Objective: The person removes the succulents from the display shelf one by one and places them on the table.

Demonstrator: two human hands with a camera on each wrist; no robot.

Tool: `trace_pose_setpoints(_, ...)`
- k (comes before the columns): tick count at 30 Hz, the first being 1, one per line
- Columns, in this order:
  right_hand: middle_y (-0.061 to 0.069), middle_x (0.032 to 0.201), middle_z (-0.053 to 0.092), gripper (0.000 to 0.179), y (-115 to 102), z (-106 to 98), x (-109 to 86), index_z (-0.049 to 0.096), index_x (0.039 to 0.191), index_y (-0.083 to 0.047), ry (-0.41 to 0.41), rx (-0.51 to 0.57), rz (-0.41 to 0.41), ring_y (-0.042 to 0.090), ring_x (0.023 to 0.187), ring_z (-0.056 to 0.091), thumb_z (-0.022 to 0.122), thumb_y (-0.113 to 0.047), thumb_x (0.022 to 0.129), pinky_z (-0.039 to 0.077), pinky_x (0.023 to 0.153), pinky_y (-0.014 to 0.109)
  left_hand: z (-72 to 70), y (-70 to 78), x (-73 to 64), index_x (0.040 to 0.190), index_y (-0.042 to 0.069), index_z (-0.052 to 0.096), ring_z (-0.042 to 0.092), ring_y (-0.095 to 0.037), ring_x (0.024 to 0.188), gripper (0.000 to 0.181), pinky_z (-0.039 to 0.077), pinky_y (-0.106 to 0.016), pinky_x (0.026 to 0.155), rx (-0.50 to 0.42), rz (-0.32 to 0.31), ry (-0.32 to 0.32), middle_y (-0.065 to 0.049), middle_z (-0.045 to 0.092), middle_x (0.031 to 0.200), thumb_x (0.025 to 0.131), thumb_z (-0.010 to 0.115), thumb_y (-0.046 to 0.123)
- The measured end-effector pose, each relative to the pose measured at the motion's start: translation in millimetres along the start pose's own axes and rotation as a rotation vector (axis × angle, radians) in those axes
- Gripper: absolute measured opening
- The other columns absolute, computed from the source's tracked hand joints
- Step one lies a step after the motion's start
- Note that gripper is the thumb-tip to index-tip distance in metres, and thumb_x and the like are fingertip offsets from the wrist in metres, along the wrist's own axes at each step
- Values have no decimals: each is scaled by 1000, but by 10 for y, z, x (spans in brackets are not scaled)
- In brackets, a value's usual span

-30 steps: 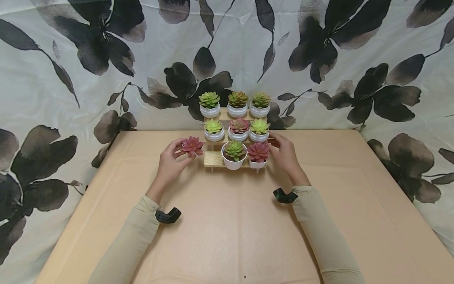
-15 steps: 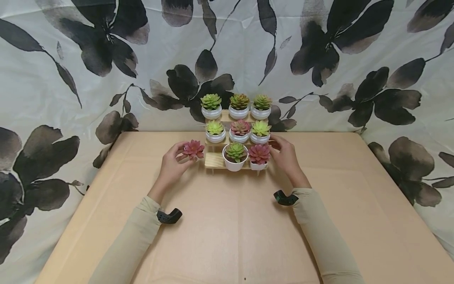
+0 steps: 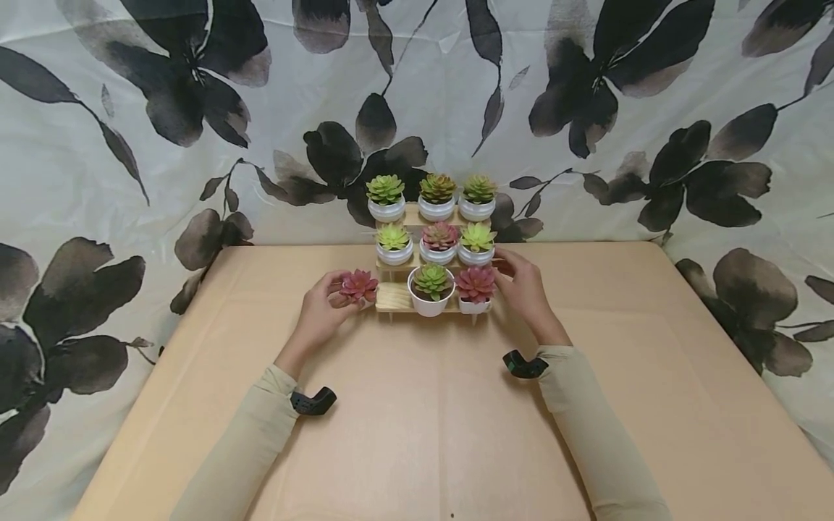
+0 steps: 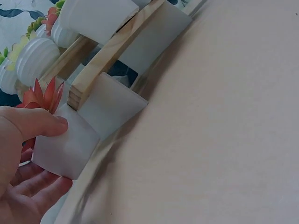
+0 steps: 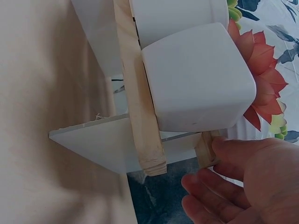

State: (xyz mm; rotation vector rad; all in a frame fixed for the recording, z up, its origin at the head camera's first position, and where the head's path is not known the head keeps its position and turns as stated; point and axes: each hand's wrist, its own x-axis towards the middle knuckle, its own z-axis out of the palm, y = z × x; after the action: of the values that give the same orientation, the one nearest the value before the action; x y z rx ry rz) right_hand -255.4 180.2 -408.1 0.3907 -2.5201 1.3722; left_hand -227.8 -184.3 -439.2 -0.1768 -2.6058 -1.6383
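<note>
My left hand (image 3: pixel 319 311) holds a red succulent (image 3: pixel 360 285) in a white pot (image 4: pixel 67 147), thumb on the pot's side and fingers under it. It hovers beside the left end of the lowest step of a three-step wooden plant stand (image 3: pixel 394 297), where bare wood shows. In the left wrist view the pot overlaps the stand's pale side leg. My right hand (image 3: pixel 526 289) pinches the right end of the middle step (image 5: pixel 205 150) between thumb and fingers. Near it on the lowest step sit another red succulent (image 3: pixel 476 284) and a green succulent (image 3: pixel 431 284) in white pots.
Three potted succulents stand on the middle step, a reddish one (image 3: pixel 439 236) at its centre. Three green ones, among them the left one (image 3: pixel 386 189), line the top step. A floral cloth (image 3: pixel 456 87) hangs behind the light wooden table (image 3: pixel 430 427).
My left hand has shifted slightly right and down with the red succulent, closer to the lowest step. The right hand stays at the stand's right side.
</note>
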Motion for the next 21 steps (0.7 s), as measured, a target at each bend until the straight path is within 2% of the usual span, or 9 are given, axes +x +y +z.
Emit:
trace_pose_setpoints(4,25,127,59,39,-16,1,9,54,130,5,6,4,-3,38,114,62,60,1,92,52,102,45,12,-23,5,136,8,45,54,-30,123,63,54,-32,99,13,-2,-2,-16,53,132,81,76,9)
trace_pose_setpoints(7,25,127,59,39,-24,5,14,54,131,5,3,3,-2,38,114,62,60,1,92,52,102,44,14,-40,10,136,8,45,57,-30,120,64,55,-34,98,17,3,-6,-16,53,132,81,77,9)
trace_pose_setpoints(11,26,128,58,39,-18,16,17,53,131,6,-8,7,-1,39,114,61,59,1,93,51,102,48,10,-53,9,136,7,46,59,-31,118,64,55,-37,98,19,13,-4,-16,54,132,80,77,8)
trace_pose_setpoints(14,27,127,58,40,-3,12,12,52,132,6,-8,4,0,40,114,61,58,2,93,50,102,52,13,-52,10,135,7,47,55,-32,122,63,53,-39,102,35,20,3,-16,53,133,80,77,8)
trace_pose_setpoints(21,27,127,58,41,1,9,8,52,132,6,-3,7,5,41,114,60,59,3,92,50,102,53,11,-63,17,135,8,47,54,-32,124,62,51,-41,104,58,17,10,-15,52,134,81,77,12)
